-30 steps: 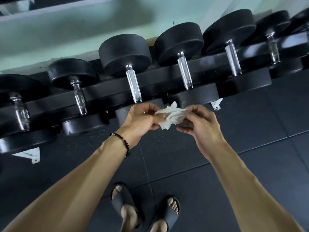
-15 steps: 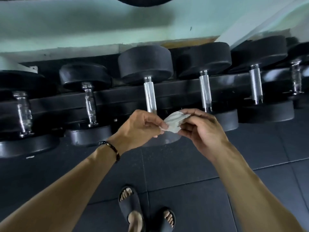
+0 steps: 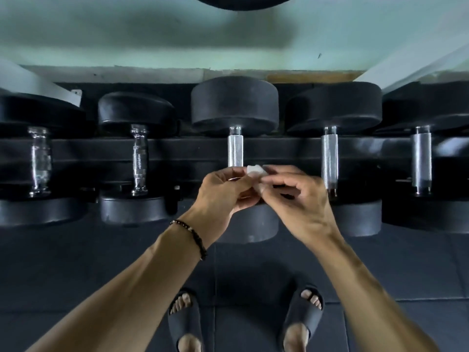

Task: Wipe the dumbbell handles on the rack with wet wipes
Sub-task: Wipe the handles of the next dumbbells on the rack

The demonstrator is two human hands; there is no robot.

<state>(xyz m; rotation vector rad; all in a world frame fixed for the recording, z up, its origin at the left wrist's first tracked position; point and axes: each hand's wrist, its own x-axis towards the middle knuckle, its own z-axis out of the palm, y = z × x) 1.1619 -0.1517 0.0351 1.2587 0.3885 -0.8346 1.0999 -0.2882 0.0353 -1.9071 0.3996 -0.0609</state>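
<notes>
Dumbbell heads: matt black rubber discs (image 3: 234, 102), smooth-sided.
Centre handle: silvery knurled metal bar (image 3: 235, 151), rough-textured, bright.
Left handles: glossy contoured chrome grips (image 3: 139, 158), mirror-like.
Rack: black metal rail (image 3: 193, 151), faint sheen.
Wipe: small white crumpled cloth-like wet wipe (image 3: 256, 170), soft.
Floor: dark matt rubber tiles (image 3: 101, 262).
Bracelet: dark glossy bead bracelet (image 3: 194, 236).

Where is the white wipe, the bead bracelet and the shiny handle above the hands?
wet wipe (image 3: 256, 170), head view, its white top.
bracelet (image 3: 193, 234), head view, beads on left wrist.
dumbbell handle (image 3: 235, 150), head view, knurled middle.
</notes>
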